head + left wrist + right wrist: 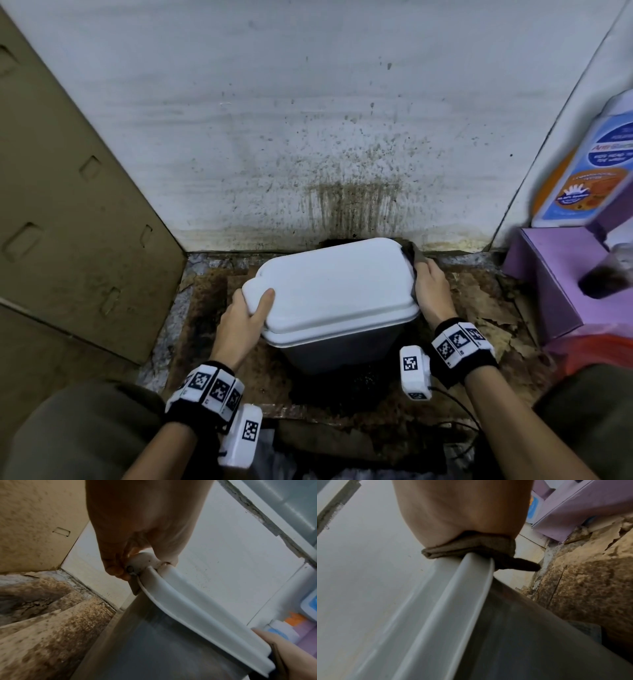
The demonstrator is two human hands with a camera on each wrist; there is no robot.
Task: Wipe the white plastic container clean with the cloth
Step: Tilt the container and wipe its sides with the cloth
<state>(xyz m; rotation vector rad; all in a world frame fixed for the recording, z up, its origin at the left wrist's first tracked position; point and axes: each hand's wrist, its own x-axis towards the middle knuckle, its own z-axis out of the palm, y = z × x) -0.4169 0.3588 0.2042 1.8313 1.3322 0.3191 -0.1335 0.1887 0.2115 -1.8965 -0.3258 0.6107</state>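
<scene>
The container (329, 294) has a white lid and a grey translucent body (335, 353); it stands on the stained floor against the wall. My left hand (245, 313) grips the lid's near-left corner, thumb on top and fingers curled under the rim (120, 572). My right hand (432, 291) holds a dark brown cloth (416, 260) against the lid's right edge. In the right wrist view the cloth (471, 547) is folded over the lid rim (471, 574) under my palm. My right fingers are hidden behind the cloth.
A brown cardboard panel (68, 205) leans at the left. The white wall (308, 120) behind is spattered with dark stains. At the right stands a purple box (555, 281) with a blue-labelled bottle (589, 164) above it. The floor (205, 291) is rusty and peeling.
</scene>
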